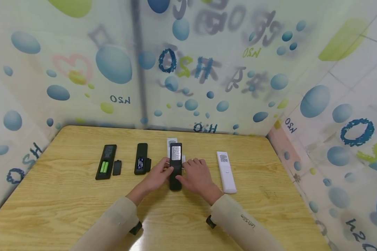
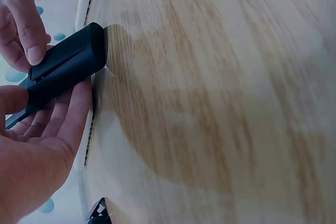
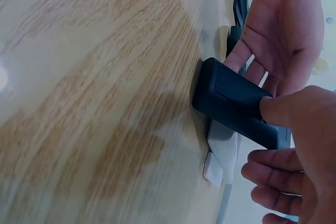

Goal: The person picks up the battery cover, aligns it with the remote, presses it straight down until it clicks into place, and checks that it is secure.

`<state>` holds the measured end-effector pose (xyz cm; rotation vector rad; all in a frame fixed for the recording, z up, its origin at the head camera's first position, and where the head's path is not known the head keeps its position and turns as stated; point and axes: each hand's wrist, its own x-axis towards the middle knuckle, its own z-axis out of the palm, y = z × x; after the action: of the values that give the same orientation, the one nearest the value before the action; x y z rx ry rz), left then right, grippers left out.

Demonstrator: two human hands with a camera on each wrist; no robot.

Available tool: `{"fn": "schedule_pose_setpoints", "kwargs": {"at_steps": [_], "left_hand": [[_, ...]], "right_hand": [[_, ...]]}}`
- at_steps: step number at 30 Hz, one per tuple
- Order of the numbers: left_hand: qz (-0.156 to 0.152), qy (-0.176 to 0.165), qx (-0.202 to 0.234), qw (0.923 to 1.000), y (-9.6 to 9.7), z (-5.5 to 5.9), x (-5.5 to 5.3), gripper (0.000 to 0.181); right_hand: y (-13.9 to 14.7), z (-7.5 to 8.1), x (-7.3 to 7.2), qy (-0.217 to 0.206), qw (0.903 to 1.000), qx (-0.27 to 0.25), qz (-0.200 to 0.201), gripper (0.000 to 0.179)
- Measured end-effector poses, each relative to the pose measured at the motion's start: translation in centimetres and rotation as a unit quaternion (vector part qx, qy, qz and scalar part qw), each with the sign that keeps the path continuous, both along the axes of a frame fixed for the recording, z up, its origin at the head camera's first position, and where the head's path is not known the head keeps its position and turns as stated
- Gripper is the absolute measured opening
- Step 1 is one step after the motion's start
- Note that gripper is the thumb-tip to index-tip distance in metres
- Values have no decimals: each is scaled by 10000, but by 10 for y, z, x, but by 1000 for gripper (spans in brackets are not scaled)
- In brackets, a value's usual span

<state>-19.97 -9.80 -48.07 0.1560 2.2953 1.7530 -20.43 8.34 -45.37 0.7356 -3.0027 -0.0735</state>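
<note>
The left hand pinches a slim, matte black remote between thumb and fingers, above the middle of the wood-grained surface. The right hand presses its thumb on the smooth battery cover; whether its other fingers grip too, I can't quite tell. Just behind lies a white remote. Leftward, a second black remote shows an open battery slot; nearest the left edge, a third black remote holds two green batteries beside a flat, loose cover. Toward the right edge rests a long white remote.
</note>
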Motion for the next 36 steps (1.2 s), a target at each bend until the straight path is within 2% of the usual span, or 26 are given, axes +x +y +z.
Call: {"fn": "schedule_pose_setpoints", "kwargs": {"at_steps": [8,14,28,36], "left_hand": [[-40,56,-91,9999,0,2,0,26],[41,43,-155,9999,0,4,1,25],[-2,41,-140,9999,1,4,2,26],[19,158,-318,9994,1,3,1,25]], "right_hand": [[-2,0,0,10,9999,-62,-87,51],[-3,1,1,-25,9996,-243,-120,48],[-2,1,0,-94,9996,-217,-140,52],[-4,-2,-3,-210,9988,-386,-225,47]]}}
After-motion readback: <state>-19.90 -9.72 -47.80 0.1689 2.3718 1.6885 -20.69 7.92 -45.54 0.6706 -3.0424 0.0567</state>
